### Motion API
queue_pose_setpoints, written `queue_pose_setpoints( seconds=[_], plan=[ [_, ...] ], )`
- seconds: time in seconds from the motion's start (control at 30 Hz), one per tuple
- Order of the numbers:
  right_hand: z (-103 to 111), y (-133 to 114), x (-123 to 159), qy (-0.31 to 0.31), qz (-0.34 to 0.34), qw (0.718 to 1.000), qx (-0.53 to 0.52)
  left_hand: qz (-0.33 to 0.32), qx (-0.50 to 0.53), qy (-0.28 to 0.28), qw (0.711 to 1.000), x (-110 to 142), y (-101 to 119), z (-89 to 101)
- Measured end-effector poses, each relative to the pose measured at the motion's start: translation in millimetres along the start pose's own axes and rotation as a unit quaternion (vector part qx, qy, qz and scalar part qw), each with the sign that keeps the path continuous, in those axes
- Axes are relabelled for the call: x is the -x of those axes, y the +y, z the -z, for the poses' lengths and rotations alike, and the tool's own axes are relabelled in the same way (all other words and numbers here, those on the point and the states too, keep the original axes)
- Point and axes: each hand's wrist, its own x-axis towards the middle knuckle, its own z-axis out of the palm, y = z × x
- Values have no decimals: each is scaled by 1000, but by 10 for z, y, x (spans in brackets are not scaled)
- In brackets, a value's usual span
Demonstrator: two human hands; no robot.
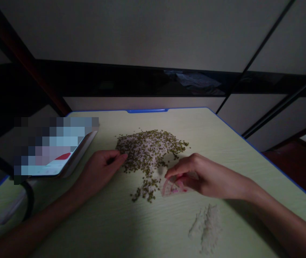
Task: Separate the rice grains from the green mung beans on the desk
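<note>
A mixed pile of green beans, which look like mung beans, and white rice-like grains [147, 147] lies mid-table, with a small clump [146, 190] trailing from its near side. At the pile's left edge, my left hand [103, 166] rests with its fingers curled and thumb pressed toward them; whatever it may pinch is hidden. My right hand [196, 175] grips a clear pinkish protractor [170, 189] between thumb and fingers, low over the table just right of the small clump. Nearer to me, a separate heap of white grains [210, 227] lies below my right hand.
A phone or tablet [64, 163], its screen partly blurred out, leans on a stand at the left. A dark curved cable or arm [30, 200] passes below it. The pale table [101, 222] has a blue rim and a blue handle [147, 110]; cabinet panels [142, 36] rise behind.
</note>
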Motion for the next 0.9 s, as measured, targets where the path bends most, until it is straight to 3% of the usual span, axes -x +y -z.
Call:
queue_pose_setpoints(
  seconds=[0.27,0.6,0.9],
  plan=[
    [-82,50,-24,50,-35,998,21,1,0,-1,1000,-6,-13,-6],
    [-79,54,-21,72,-63,995,15,1,0,-2,1000,0,-4,4],
    [-43,113,-26,136,-103,985,-15,-1,-1,1,1000,-3,-1,-7]
  ],
)
